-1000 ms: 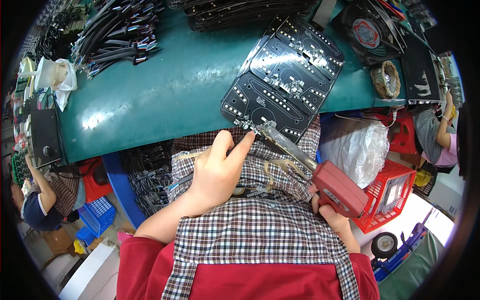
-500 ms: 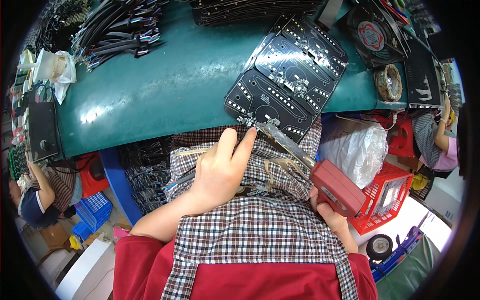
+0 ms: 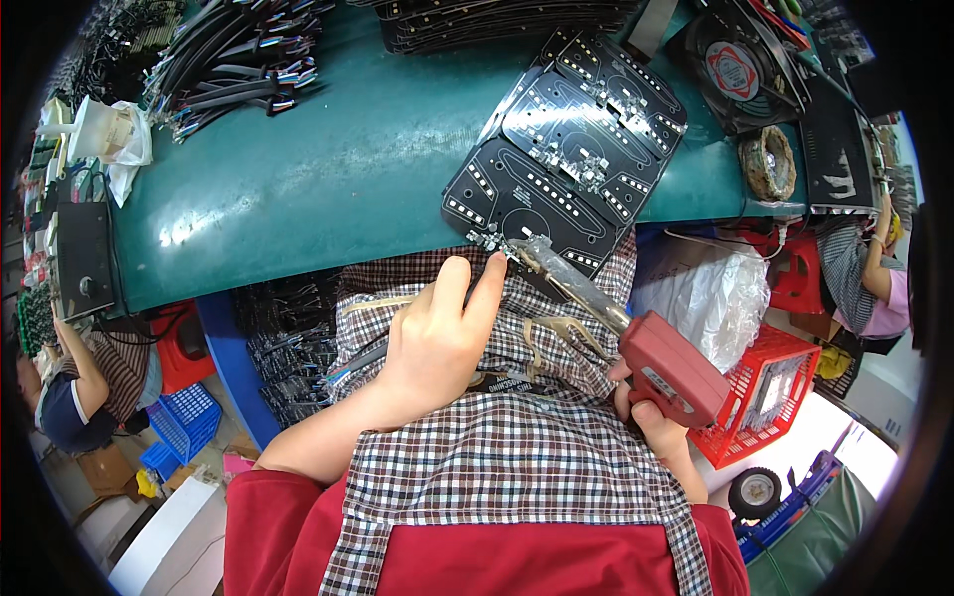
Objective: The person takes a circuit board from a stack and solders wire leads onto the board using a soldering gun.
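A black circuit board panel (image 3: 542, 204) with rows of small white LEDs lies tilted over the near edge of the bench. My left hand (image 3: 437, 328) is closed on a black cable (image 3: 366, 362), its index fingertip at the panel's near edge beside small metal parts. The cable's coloured wire ends stick out behind the hand; its other end is mostly hidden by the fingers. My right hand (image 3: 651, 422) grips a dark red soldering gun (image 3: 671, 370). The gun's long metal nose reaches up and left to the panel's edge, its tip close to my left fingertip.
Bundled black cables (image 3: 238, 70) and stacked dark boards (image 3: 497, 25) lie at the back of the green bench (image 3: 298, 189). A fan (image 3: 733, 72) and a roll-like ring (image 3: 767, 164) stand at right. A red crate (image 3: 765, 397) is beside me; people sit on both sides.
The panel has shifted slightly left. The soldering gun and my right hand have moved a little up, with its tip still near the panel's edge. My left hand stays nearly still.
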### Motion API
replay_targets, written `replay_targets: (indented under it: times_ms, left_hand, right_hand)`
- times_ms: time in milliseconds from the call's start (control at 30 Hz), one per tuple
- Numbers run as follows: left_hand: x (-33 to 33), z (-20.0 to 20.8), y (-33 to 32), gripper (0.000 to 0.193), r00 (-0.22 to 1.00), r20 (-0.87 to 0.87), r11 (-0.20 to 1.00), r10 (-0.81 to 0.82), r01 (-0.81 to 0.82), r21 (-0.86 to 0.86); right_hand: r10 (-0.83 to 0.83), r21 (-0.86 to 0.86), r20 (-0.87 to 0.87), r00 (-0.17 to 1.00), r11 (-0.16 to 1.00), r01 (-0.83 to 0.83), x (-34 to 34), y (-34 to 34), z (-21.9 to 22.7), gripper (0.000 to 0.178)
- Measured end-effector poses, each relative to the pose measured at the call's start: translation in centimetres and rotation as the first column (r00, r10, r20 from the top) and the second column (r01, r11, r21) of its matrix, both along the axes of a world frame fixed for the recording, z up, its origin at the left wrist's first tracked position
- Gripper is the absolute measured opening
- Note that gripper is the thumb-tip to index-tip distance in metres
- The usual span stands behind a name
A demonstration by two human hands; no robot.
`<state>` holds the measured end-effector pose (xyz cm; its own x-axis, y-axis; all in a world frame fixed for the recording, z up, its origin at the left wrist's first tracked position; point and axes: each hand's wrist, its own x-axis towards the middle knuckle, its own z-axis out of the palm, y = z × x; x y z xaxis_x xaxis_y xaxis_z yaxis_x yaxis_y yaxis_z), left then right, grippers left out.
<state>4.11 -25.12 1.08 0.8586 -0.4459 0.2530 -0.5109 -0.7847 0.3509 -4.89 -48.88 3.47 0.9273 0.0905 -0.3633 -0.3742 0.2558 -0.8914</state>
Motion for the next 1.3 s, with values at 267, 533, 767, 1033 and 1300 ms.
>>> replay_targets:
  times_ms: [267, 533, 767, 1033, 1300]
  left_hand:
    - [0.0, 0.3, -0.1, 0.048, 1.000, 0.015, 1.000, -0.005, 0.005, 0.024]
    - [0.0, 0.6, 0.0, 0.048, 0.999, 0.041, 0.998, -0.003, 0.001, 0.062]
    - [0.2, 1.5, -0.7, 0.042, 0.995, 0.097, 0.986, 0.020, -0.035, 0.162]
    - [1.3, 0.9, -0.6, 0.043, 0.985, 0.105, 0.987, -0.136, 0.127, 0.094]
    - [1.5, 0.1, -1.4, 0.031, 0.970, 0.223, 0.993, -0.099, 0.109, -0.034]
  right_hand:
    - [0.114, -0.395, 0.061, 0.992, 0.915, -0.081, -0.9, -0.7, -1.4, 0.049]
    - [0.151, -0.384, 0.115, 0.982, 0.918, -0.096, -1.1, -1.1, -1.6, 0.056]
    - [0.016, -0.083, 0.070, 0.997, 0.996, -0.010, -1.0, -0.2, -0.7, 0.079]
    - [-0.057, -0.121, 0.201, 0.978, 0.989, 0.082, -1.4, -0.1, -1.1, 0.068]
    - [-0.152, -0.032, 0.172, 0.973, 0.987, 0.160, -1.9, -0.6, -1.1, 0.067]
